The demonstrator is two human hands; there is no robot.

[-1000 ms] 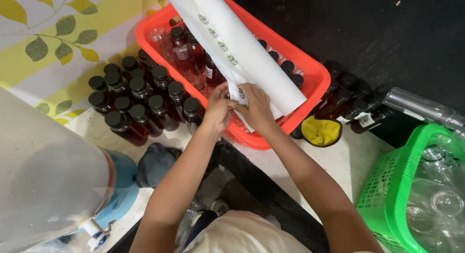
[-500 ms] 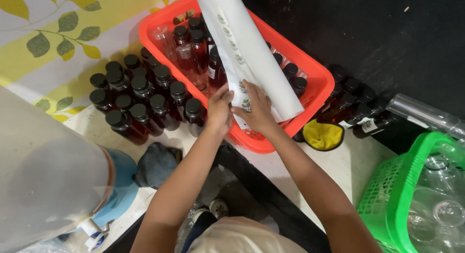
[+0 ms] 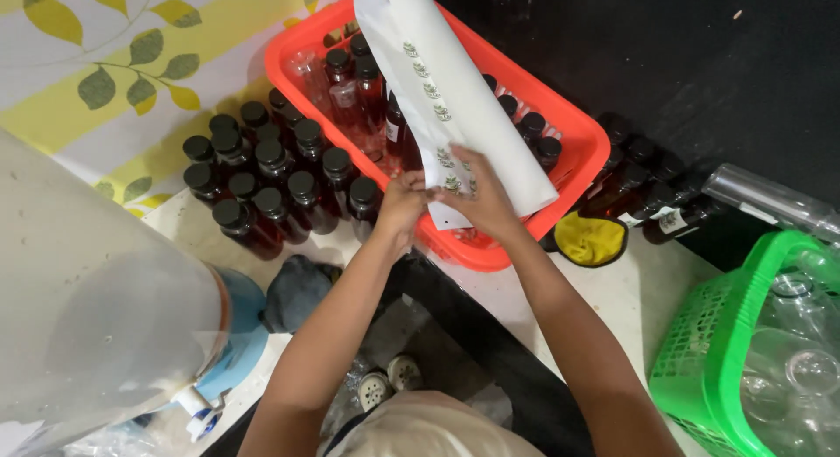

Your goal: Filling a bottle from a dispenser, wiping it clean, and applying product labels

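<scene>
A long white sheet of round stickers [image 3: 455, 90], curled lengthwise, lies across the red basket [image 3: 577, 129]. My right hand [image 3: 479, 195] presses on the sheet's near end. My left hand [image 3: 402, 205] pinches at that same end, fingertips on a sticker near the corner. Dark red capped bottles [image 3: 367, 81] stand inside the basket under the sheet. A cluster of the same dark bottles [image 3: 271, 173] stands on the floor just left of the basket, close to my left hand.
More dark bottles [image 3: 643, 181] stand right of the basket, next to a yellow cloth [image 3: 591, 238]. A green basket [image 3: 700, 369] holds clear empty bottles at the right. A big translucent water jug [image 3: 96, 308] with a blue base fills the lower left. A black wall rises behind.
The sticker sheet has swung more upright across the basket. Both hands stay at its near end, and the left fingers have closed tighter on the corner.
</scene>
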